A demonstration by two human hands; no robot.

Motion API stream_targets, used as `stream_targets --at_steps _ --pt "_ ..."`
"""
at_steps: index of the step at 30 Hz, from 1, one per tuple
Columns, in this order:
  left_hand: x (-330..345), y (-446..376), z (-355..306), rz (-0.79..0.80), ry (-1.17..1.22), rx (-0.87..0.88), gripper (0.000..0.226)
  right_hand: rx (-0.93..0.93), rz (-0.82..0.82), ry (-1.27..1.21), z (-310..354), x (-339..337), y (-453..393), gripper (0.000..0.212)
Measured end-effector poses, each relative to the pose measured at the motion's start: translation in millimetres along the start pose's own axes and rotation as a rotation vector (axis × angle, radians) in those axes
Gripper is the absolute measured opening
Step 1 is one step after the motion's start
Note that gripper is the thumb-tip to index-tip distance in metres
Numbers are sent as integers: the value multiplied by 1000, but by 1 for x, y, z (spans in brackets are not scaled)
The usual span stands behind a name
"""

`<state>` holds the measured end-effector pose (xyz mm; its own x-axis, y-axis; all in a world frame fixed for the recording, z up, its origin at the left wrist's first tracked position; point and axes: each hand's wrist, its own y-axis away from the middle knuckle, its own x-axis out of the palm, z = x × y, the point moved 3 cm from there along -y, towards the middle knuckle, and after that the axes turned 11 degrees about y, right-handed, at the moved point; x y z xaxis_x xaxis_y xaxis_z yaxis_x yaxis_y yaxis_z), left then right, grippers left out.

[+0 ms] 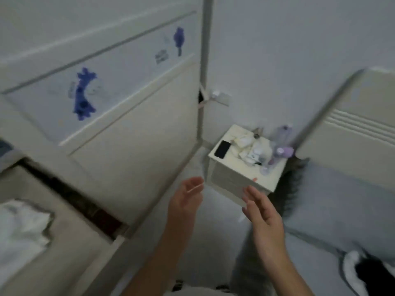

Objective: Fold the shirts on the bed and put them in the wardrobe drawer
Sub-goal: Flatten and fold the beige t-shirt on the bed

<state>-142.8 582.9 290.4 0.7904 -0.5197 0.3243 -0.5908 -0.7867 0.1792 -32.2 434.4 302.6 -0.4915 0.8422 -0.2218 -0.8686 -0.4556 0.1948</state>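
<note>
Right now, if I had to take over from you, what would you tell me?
Left hand: open, holding nothing.
Right hand: open, fingers spread, holding nothing.
Both hang in front of the small bedside table, touching nothing.
The wardrobe drawer at lower left is pulled open, with white cloth inside; too blurry to tell if it is a folded shirt.
A black-and-white garment lies on the bed at lower right.
Left to do: probably fold that garment, put it in the drawer, then push the drawer shut.
</note>
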Motion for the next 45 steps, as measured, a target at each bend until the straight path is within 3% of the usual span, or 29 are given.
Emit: stream_targets --at_steps 10,16,20,23,27,30,32,35,38,41,45 --pt "271 25 128 693 -253 -268 28 279 -653 -185 -110 -244 18 32" --pt "391 78 234 1055 -511 -464 30 501 -1017 -273 -184 -337 54 33" --pt "454 109 314 1279 -671 -556 23 666 -1175 -298 -237 -388 48 34" --pt "504 123 396 1427 -755 -593 32 737 -1293 -335 -294 -433 24 35" --pt "582 142 517 1590 -900 -400 38 824 -1339 -388 -395 -499 -19 35" --pt "640 148 599 1651 -1054 33 36 859 -1336 -403 -475 -548 -48 41" --pt "662 145 643 1704 -1199 232 44 865 -1308 -331 -516 -578 -65 45" --pt "663 131 687 1793 -1428 289 62 805 -1303 -273 -556 -611 -89 48" --pt "653 119 695 1814 -1458 348 68 835 -1325 -218 -572 -630 -104 52" --pt "649 114 690 1860 -1402 377 65 881 -1266 -68 -567 -636 -111 24" --pt "667 105 663 1824 -1341 411 48 822 -1349 -180 -537 -646 -91 21"
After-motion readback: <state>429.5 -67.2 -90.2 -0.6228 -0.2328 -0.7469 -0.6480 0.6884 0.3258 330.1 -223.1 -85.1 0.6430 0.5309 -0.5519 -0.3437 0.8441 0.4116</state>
